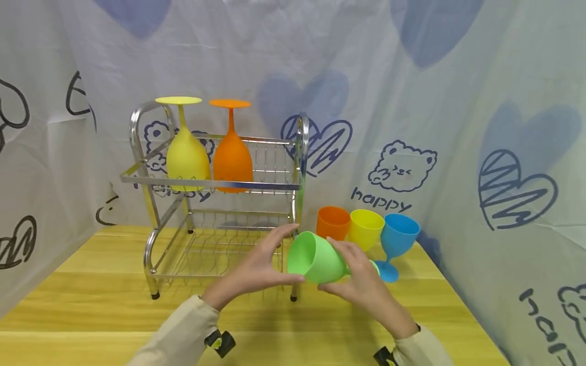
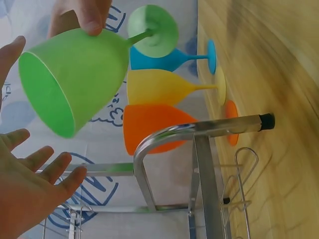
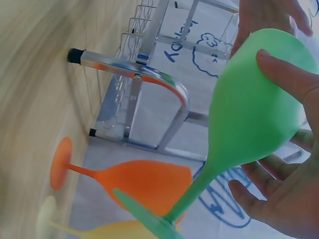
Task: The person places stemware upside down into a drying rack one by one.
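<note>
A green plastic goblet (image 1: 326,260) is tilted on its side in the air, its open mouth facing left. My right hand (image 1: 361,279) grips it round the bowl, with the thumb pressed on the bowl in the right wrist view. My left hand (image 1: 261,267) is beside the mouth, its fingers spread apart. In the left wrist view a gap shows between the left fingers (image 2: 47,169) and the green bowl (image 2: 87,74). On the rack's top tier, a yellow goblet (image 1: 187,157) and an orange goblet (image 1: 232,160) stand upside down.
A two-tier metal dish rack (image 1: 210,183) stands on the wooden table (image 1: 59,315), left of centre. Right of it, upright orange (image 1: 333,222), yellow (image 1: 366,229) and blue goblets (image 1: 399,236) stand in a row. Printed cloth (image 1: 302,66) hangs behind and at both sides.
</note>
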